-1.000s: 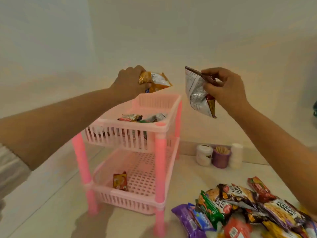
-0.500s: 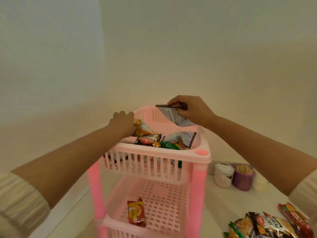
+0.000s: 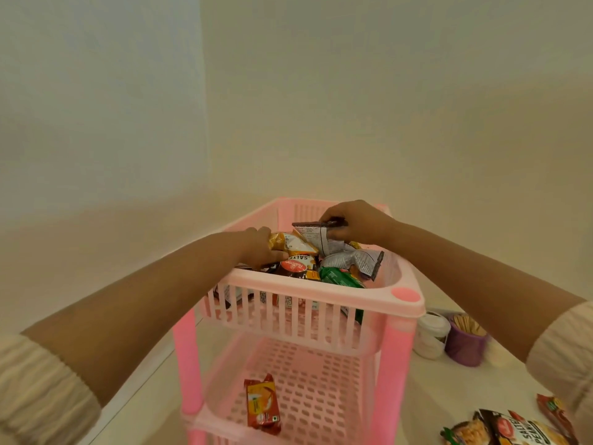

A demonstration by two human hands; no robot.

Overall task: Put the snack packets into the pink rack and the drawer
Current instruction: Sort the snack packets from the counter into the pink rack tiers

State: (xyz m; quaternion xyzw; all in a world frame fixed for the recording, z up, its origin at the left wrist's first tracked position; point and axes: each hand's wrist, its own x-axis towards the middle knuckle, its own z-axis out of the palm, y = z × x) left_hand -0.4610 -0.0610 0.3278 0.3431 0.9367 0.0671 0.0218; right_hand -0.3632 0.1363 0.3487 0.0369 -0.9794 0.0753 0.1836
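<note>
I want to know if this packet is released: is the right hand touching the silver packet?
Touching. The head view shows the right hand pinching the silver packet by its dark top edge, over the pink rack.

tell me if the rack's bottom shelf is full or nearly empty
Nearly empty: the bottom shelf shows one red packet lying on its bare slotted floor, though its front edge is out of frame.

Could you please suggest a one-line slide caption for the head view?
Left hand and right hand each lower a snack packet into the pink rack's top basket.

Plain cream walls [image 3: 385, 107] meet at corner; white countertop [image 3: 449, 390] below.
</note>
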